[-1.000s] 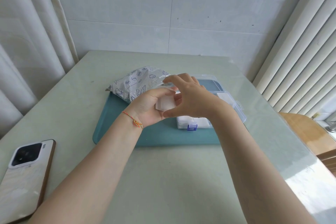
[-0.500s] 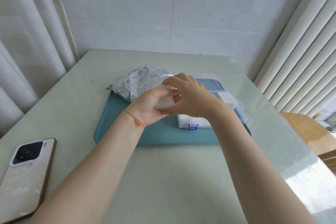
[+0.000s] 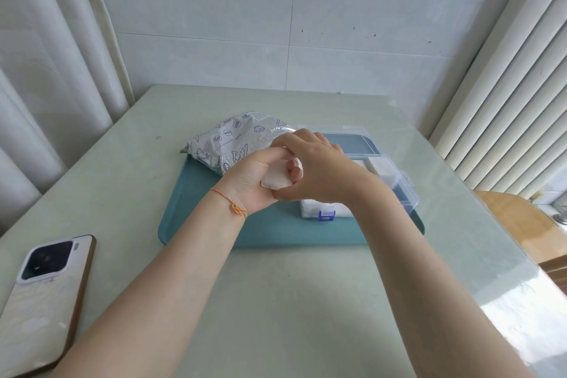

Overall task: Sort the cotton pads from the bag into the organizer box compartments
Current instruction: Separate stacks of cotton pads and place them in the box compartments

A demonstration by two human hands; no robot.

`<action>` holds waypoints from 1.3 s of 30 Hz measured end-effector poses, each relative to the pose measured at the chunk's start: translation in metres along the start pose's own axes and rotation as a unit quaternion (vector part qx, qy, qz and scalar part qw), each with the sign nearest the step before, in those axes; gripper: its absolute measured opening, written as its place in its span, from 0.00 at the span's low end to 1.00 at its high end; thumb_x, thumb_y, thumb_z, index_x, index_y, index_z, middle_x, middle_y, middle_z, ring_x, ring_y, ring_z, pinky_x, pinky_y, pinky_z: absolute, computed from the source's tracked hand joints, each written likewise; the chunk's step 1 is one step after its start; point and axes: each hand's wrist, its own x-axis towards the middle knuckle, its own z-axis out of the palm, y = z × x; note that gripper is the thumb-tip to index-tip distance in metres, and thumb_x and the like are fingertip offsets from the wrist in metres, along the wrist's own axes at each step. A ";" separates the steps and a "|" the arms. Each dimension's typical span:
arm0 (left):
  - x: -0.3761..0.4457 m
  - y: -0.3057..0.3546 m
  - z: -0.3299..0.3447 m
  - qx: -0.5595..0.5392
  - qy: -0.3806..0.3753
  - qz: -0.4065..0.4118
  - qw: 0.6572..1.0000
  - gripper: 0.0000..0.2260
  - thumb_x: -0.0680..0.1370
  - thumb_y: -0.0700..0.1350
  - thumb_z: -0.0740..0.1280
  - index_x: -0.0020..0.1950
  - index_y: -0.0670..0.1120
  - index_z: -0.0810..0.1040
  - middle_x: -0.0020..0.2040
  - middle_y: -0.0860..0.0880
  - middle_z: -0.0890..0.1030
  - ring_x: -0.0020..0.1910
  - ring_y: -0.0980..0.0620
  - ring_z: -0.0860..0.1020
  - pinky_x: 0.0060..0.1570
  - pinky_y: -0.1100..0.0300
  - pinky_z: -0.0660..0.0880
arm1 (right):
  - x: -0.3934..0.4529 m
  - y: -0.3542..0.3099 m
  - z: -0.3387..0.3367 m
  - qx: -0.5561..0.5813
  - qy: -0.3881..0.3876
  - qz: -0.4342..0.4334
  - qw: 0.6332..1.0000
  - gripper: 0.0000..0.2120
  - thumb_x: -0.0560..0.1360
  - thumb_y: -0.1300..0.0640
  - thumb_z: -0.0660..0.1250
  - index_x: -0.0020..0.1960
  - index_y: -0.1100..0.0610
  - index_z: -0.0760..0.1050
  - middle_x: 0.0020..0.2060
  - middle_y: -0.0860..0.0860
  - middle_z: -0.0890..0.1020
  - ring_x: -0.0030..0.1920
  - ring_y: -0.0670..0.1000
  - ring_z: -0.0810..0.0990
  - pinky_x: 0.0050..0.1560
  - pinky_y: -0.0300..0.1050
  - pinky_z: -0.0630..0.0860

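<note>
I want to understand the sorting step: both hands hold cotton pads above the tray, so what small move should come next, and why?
Probably the right hand should carry the cotton pads, pinched with the left hand, down into the open organizer box. The box sits just beneath, on the teal tray.

We are closing our right hand [image 3: 319, 169] down over the cotton pad [image 3: 276, 178] that a second ago lay flat and plainly showing in our left hand [image 3: 254, 176]. Its fingers, then spread above the pad, are now curling round it, and the pad is bending between both hands.
</note>
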 end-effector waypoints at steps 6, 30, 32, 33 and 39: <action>0.000 0.002 -0.004 -0.019 -0.011 -0.011 1.000 0.11 0.72 0.40 0.69 0.53 0.49 0.77 0.46 0.49 0.79 0.44 0.52 0.80 0.38 0.59 0.78 | 0.002 0.003 -0.003 0.011 0.013 -0.003 1.000 0.29 0.67 0.48 0.75 0.65 0.44 0.69 0.58 0.45 0.70 0.61 0.49 0.67 0.65 0.52 0.65; -0.002 0.009 -0.002 -0.137 0.077 0.070 0.985 0.07 0.81 0.48 0.64 0.44 0.47 0.74 0.52 0.43 0.83 0.48 0.46 0.82 0.42 0.55 0.77 | 0.004 -0.007 -0.009 0.255 0.023 0.172 0.951 0.08 0.76 0.59 0.65 0.43 0.62 0.81 0.30 0.53 0.82 0.19 0.43 0.70 0.22 0.33 0.64; -0.002 0.009 -0.001 -0.136 0.082 0.066 0.985 0.07 0.80 0.47 0.64 0.43 0.48 0.74 0.51 0.45 0.83 0.47 0.47 0.82 0.40 0.57 0.78 | 0.004 -0.008 -0.009 0.266 0.008 0.163 0.950 0.07 0.76 0.60 0.65 0.43 0.60 0.80 0.29 0.49 0.81 0.21 0.45 0.72 0.24 0.36 0.65; -0.002 0.009 0.000 -0.141 0.086 0.069 0.984 0.07 0.80 0.46 0.65 0.43 0.47 0.74 0.51 0.45 0.83 0.47 0.47 0.82 0.42 0.56 0.78 | 0.004 -0.008 -0.009 0.270 0.018 0.162 0.949 0.06 0.75 0.60 0.65 0.43 0.60 0.80 0.29 0.49 0.81 0.22 0.46 0.73 0.24 0.36 0.66; -0.005 0.012 0.005 -0.159 0.117 0.090 0.976 0.05 0.81 0.42 0.64 0.47 0.44 0.75 0.41 0.48 0.82 0.43 0.49 0.83 0.55 0.56 0.76 | 0.000 -0.014 -0.016 0.265 -0.037 0.126 0.955 0.12 0.76 0.62 0.60 0.49 0.52 0.82 0.30 0.49 0.81 0.26 0.51 0.72 0.24 0.34 0.66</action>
